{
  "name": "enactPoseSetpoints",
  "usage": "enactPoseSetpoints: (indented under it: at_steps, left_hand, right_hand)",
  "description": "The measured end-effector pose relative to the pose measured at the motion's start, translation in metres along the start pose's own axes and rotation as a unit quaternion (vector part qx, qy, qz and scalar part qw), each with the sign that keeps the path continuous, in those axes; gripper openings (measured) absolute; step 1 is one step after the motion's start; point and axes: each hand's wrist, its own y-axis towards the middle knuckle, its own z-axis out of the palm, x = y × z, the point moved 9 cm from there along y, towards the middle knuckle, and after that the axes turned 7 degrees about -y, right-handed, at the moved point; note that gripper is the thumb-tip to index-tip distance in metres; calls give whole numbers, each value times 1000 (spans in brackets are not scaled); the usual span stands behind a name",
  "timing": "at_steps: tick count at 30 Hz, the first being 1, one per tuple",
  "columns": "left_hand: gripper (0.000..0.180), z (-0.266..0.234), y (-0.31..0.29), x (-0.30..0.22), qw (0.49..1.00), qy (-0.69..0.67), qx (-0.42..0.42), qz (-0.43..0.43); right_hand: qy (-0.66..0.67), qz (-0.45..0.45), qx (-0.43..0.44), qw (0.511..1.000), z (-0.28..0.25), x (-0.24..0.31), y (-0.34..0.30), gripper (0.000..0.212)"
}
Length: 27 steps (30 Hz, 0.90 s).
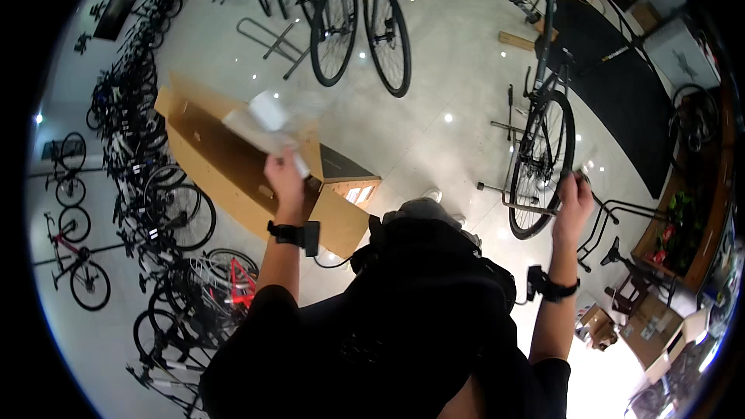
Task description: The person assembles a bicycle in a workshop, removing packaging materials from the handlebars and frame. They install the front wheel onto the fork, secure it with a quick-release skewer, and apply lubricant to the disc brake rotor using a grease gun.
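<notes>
My left hand [285,180] is closed on a pale sheet of packing material [254,126], with a white patch near its far end; motion smears it. It is above the near right end of a long, open cardboard box [209,174], whose inside is partly hidden by the sheet. My right hand [573,203] is held out to the right, in line with the rear wheel of a dark bicycle [543,151]. Its fingers are curled around something small and blurred that I cannot make out. Whether this hand touches the wheel does not show.
Rows of bicycles [128,101] line the left side, and more bicycles [334,39] stand ahead beside a metal floor rack [272,43]. To the right lie a black mat [613,85] and black tube frames [613,217]. Opened cartons [656,330] sit at the lower right.
</notes>
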Motion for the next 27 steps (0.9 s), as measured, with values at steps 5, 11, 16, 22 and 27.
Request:
enactPoseSetpoints:
  at_steps: [5, 11, 16, 22, 27]
  left_hand:
    - [33, -203, 8, 164, 956, 152, -120, -219]
    - [40, -124, -14, 152, 918, 351, 64, -174]
    - [31, 88, -102, 57, 956, 179, 231, -5]
    - [40, 329, -350, -25, 686, 114, 711, -105]
    - [41, 407, -497, -79, 639, 109, 754, -106]
  right_hand:
    - [-56, 54, -34, 996, -87, -50, -35, 13]
    - [-42, 185, -28, 981, -178, -99, -84, 13]
    - [-39, 163, -53, 984, -269, -133, -123, 22]
    - [-6, 197, -140, 970, -422, -196, -166, 20]
    - [81, 287, -128, 946, -526, -234, -213, 17]
